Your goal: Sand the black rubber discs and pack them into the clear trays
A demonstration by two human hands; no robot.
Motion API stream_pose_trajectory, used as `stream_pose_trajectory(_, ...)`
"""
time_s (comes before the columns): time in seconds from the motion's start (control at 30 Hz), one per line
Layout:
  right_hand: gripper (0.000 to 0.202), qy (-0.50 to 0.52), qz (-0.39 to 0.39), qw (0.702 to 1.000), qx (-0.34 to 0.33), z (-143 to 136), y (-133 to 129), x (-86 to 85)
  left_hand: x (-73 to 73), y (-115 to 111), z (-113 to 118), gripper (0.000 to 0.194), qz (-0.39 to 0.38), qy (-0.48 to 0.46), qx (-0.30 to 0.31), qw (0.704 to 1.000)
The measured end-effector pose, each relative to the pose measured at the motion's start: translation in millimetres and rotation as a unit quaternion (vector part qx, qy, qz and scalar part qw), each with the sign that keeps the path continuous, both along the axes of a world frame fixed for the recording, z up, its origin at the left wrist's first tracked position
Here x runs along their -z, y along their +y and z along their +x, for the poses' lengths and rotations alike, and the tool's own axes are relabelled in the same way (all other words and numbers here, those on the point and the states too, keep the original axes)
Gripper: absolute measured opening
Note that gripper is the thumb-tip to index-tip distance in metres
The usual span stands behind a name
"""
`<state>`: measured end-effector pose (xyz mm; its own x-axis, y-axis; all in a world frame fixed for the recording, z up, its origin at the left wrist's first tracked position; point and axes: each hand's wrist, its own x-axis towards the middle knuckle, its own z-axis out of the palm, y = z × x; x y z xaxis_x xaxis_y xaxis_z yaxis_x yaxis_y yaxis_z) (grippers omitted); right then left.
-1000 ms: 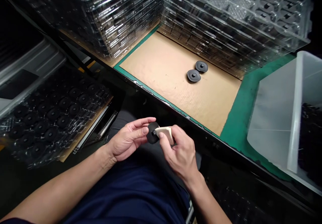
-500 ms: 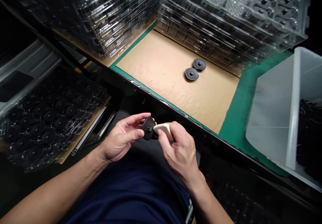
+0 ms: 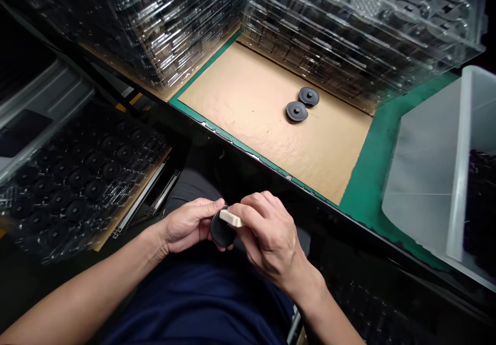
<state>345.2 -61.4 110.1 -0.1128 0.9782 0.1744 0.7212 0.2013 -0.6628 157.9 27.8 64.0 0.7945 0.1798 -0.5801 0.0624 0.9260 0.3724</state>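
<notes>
Over my lap, my left hand (image 3: 189, 224) is closed on a round black disc part (image 3: 222, 233), with the thumb along its upper edge. My right hand (image 3: 267, 231) pinches a cream-coloured flat block (image 3: 231, 218), whose tip lies against or just over the disc's upper face. Whether the two touch I cannot tell for sure, and the disc's middle is hidden by the block. On the brown cardboard sheet (image 3: 232, 92) rest two similar black discs, a nearer one (image 3: 296, 111) and a farther one (image 3: 309, 96), each with a small central post.
Tall stacks of clear plastic trays stand at the left (image 3: 155, 30) and back (image 3: 329, 40) of the green-topped table (image 3: 360, 179). A translucent bin (image 3: 422, 164) with dark parts sits at right. Lower left, a clear tray (image 3: 77, 179) holds several black discs.
Both hands have come lower, toward my body. The disc has been tilted over, and the block has moved from beside it onto or over its upper face.
</notes>
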Motion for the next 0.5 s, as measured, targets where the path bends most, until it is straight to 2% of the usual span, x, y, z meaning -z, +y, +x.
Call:
stream_pose_trajectory(0.1, 0.023, -0.004, 0.03, 0.999, -0.019, 0, -1, 1.2, -0.1, -1, 3, 0.045, -0.031, -0.005, -0.012, 0.999)
stream_pose_trajectory(0.17, 0.017, 0.004, 0.029, 0.998, 0.054, -2, -2, 5.4, -2.7, -1, 5, 0.04, -0.015, 0.0, -0.075, 0.997)
stream_pose_trajectory(0.2, 0.015, 0.023, 0.004, 0.994, 0.107, -3, -3, 8.0, -4.2, 0, 6, 0.041, 0.006, 0.005, -0.117, 0.993)
stream_pose_trajectory(0.27, 0.024, 0.109, -0.1, 0.971, 0.19, -8, -4, 12.3, -7.0, 0, 9, 0.05, 0.067, 0.017, -0.182, 0.981)
stream_pose_trajectory(0.33, 0.034, 0.228, -0.21, 0.926, 0.214, -13, -4, 13.2, -8.7, 0, 13, 0.057, 0.129, 0.023, -0.204, 0.97)
stream_pose_trajectory(0.37, 0.036, 0.278, -0.241, 0.904, 0.216, -15, -4, 12.2, -9.4, -1, 14, 0.059, 0.152, 0.024, -0.205, 0.967)
stream_pose_trajectory(0.43, 0.037, 0.323, -0.247, 0.886, 0.225, -17, -2, 8.7, -11.2, -2, 16, 0.058, 0.182, 0.021, -0.211, 0.96)
stream_pose_trajectory(0.5, 0.033, 0.294, -0.224, 0.901, 0.225, -16, 0, 5.5, -13.9, -2, 16, 0.057, 0.194, 0.014, -0.23, 0.953)
